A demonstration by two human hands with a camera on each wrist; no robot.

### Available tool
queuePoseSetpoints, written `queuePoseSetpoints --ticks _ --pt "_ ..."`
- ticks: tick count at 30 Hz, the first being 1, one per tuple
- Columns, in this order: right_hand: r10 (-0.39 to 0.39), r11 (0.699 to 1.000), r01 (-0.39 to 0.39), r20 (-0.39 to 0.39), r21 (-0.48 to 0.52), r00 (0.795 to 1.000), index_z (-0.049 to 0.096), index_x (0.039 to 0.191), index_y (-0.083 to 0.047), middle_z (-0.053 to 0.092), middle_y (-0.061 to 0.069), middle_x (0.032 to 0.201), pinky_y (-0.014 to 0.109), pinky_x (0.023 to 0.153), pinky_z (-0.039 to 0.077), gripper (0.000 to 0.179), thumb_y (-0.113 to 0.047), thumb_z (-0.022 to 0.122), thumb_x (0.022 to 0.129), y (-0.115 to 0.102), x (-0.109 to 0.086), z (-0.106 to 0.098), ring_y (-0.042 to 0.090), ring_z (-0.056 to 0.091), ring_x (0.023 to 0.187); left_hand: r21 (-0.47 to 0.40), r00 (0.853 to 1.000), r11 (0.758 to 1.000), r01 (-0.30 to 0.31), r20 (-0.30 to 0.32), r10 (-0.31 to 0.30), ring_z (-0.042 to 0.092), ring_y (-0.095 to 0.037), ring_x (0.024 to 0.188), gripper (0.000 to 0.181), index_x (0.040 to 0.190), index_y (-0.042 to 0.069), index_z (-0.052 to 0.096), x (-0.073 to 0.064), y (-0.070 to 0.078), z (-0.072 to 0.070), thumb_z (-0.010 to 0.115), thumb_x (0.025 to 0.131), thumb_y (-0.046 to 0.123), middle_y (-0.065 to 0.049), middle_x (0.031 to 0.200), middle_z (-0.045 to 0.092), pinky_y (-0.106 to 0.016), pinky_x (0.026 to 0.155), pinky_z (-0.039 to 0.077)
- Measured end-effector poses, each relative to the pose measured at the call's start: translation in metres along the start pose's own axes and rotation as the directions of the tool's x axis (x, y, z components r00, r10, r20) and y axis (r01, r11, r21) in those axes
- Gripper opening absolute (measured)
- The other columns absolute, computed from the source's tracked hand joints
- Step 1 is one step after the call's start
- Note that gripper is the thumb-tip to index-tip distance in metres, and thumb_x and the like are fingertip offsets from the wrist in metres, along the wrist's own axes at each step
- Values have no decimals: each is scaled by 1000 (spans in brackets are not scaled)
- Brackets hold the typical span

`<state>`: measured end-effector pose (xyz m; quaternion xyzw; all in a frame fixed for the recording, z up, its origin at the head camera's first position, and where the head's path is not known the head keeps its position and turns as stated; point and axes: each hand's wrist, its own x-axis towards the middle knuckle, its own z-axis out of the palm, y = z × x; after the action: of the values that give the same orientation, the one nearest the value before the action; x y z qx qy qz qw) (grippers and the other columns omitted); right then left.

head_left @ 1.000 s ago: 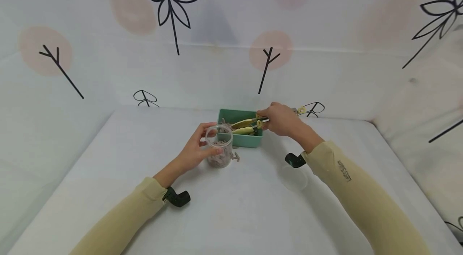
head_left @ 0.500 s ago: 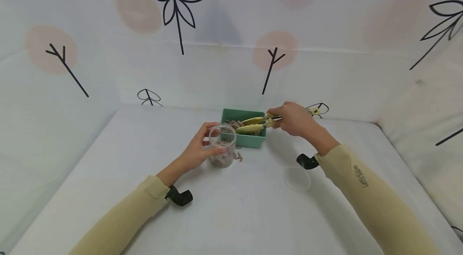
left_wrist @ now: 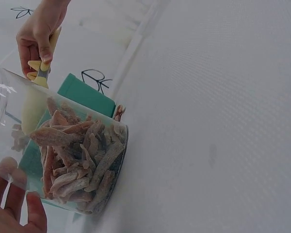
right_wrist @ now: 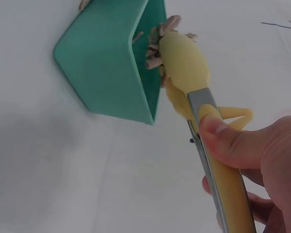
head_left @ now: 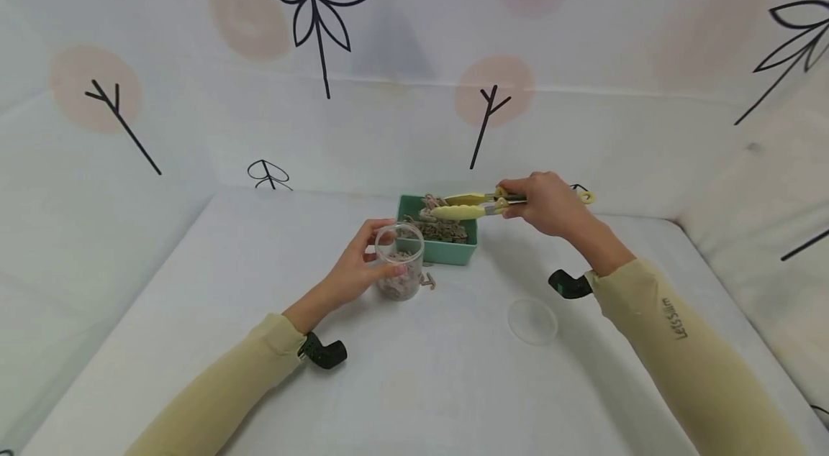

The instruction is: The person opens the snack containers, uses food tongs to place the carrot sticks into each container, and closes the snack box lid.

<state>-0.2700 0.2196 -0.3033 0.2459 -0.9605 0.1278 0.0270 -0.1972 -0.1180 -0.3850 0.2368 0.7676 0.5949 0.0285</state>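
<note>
My left hand (head_left: 356,265) grips a clear plastic jar (left_wrist: 9,116) from the side, fingers and thumb round its wall. Brownish dried sticks (left_wrist: 82,160) fill its lower part, and its open mouth faces up. In my right hand (head_left: 550,208) are yellow-tipped tongs (right_wrist: 186,63) with metal arms, squeezed on a clump of the same sticks (right_wrist: 157,46). The tong heads are over the green box (head_left: 443,252), with the clump at about the height of its rim. More sticks (head_left: 440,231) lie inside the box, just behind the jar.
A clear round lid (head_left: 532,321) lies on the white table (head_left: 414,384), right of the jar. A few loose sticks (head_left: 428,280) lie between jar and box. A patterned white cloth (head_left: 401,132) hangs behind the table.
My right hand has moved right and up, lifting the tongs out of the box with a clump of sticks between their heads. The left hand still holds the jar.
</note>
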Motion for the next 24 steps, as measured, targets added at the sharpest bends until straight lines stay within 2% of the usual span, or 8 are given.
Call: queuePoseSetpoints --ticks 7,16,24 --pt "9 999 -8 -14 53 1000 62 133 -2 71 13 112 42 75 47 47 -12 76 89 1 0 -1 27 56 89 14 1000 1000 10 -7 -10 40 -38 132 71 148 6 36 7 -27 1 74 88 0 -22 139 46 -59 103 37" --pt "13 999 -12 -24 40 1000 65 130 -6 72 11 109 43 75 47 43 -12 76 89 1 -2 -5 27 56 88 -9 999 1000 -29 -19 29 41 -33 132 72 149 13 37 9 -30 4 75 89 5 -23 141 45 -59 103 36" --pt "4 999 -2 -36 47 999 65 131 -5 72 12 111 43 76 49 47 -12 78 87 0 -1 -8 26 59 89 -4 999 999 -34 -27 34 42 -29 130 69 147 16 39 11 -31 2 76 89 8 -22 140 46 -58 102 37"
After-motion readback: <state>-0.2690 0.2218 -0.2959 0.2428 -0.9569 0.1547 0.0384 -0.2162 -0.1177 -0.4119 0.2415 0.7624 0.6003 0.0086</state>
